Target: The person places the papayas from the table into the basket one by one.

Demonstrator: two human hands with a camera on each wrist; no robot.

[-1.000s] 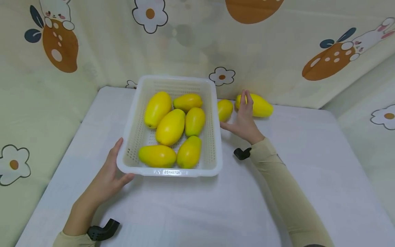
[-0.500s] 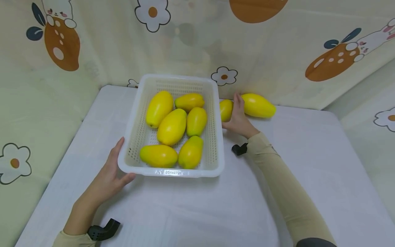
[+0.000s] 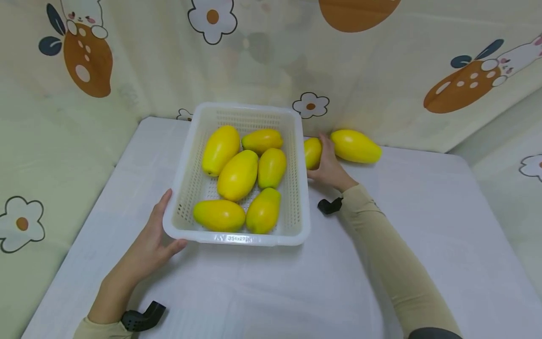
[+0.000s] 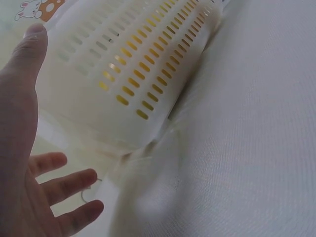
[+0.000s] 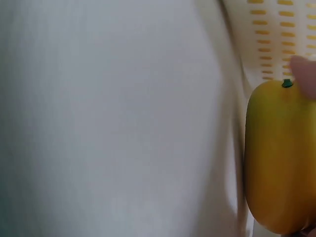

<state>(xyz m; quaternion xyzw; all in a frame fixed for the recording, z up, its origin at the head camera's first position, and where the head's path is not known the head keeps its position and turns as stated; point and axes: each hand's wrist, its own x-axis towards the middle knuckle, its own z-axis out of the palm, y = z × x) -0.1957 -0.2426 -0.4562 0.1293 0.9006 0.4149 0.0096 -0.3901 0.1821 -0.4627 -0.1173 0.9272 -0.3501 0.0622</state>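
Observation:
A white plastic basket [image 3: 302, 207] with slotted walls holds several yellow mangoes [image 3: 237, 175]. My left hand [image 3: 146, 247] is at its front left corner, one finger along the left side and the thumb by the front rim. In the left wrist view, that hand [image 4: 34, 182] has its fingers spread beside the slotted wall [image 4: 143, 74]. My right hand [image 3: 332, 169] grips a mango [image 3: 312, 151] just right of the basket; its lower part is hidden. The right wrist view shows this mango [image 5: 279, 158] with a green stem end and a fingertip [image 5: 304, 74] on it.
Another mango [image 3: 356, 146] lies to the right of my right hand, near the table's back edge. White cloth covers the table [image 3: 271, 292]. A patterned curtain [image 3: 262, 56] hangs close behind and at the sides.
My right hand has moved left, off the far right mango, and closed round the one beside the basket. The left hand and the basket hold their places; the view shifts slightly.

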